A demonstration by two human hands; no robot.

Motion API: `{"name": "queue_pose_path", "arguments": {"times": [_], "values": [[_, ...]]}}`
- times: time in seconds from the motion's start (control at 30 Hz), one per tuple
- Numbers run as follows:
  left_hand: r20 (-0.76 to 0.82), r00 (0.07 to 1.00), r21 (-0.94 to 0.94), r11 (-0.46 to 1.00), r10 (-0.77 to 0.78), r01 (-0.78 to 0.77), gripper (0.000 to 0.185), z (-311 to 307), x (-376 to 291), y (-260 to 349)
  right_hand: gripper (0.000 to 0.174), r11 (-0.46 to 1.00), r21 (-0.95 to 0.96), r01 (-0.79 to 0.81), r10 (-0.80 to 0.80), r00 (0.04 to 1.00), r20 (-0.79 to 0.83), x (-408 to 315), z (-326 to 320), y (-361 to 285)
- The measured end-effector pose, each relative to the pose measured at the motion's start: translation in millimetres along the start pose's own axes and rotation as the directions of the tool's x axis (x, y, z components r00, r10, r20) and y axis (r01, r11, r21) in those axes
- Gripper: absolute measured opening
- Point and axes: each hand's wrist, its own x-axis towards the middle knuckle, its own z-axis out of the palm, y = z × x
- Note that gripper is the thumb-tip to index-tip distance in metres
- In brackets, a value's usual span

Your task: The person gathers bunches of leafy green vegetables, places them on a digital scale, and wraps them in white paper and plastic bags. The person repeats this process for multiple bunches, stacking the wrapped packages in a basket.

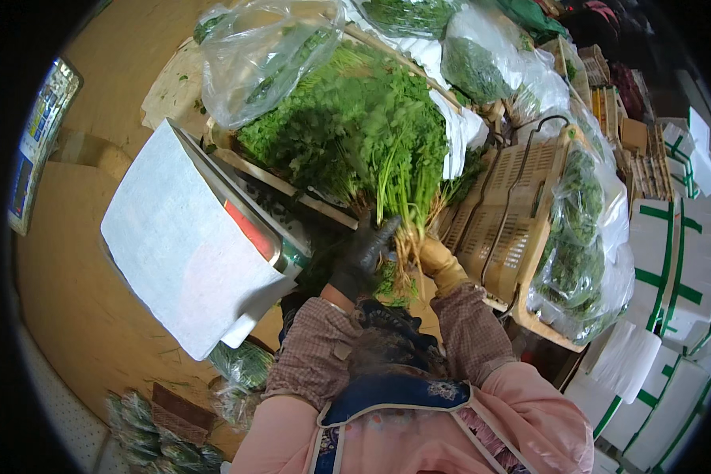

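Observation:
A bunch of leafy green herbs, which looks like coriander, hangs before me with its pale roots pointing down. My right hand, in a yellowish glove, closes round the root end from the right. Against the stems on the left lies my left hand, in a black glove, its thumb towards the roots; how firmly it grips is unclear. Behind the bunch, a crate lined with white sheeting is heaped with the same greens. A clear plastic bag with greens rests on the heap's far left.
To my left stands a scale covered with a white sheet. A plastic crate with metal handles is at my right, beside bagged greens. White foam boxes with green tape are stacked farther right. Wrapped bundles lie on the floor at lower left.

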Motion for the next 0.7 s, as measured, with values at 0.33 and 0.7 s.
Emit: {"name": "queue_pose_path", "arguments": {"times": [0.33, 0.7], "values": [[-0.084, 0.991, 0.246, 0.961, -0.107, 0.125, 0.036, -66, 8, -46, 0.041, 0.664, 0.717, -0.213, 0.524, 0.817, -0.242, -14, -11, -73], [-0.116, 0.98, -0.117, 0.982, -0.161, 0.147, 0.028, -72, -1, -42, 0.009, -0.197, 0.901, 0.385, 0.477, 0.841, -0.255, -46, 0, -63]]}}
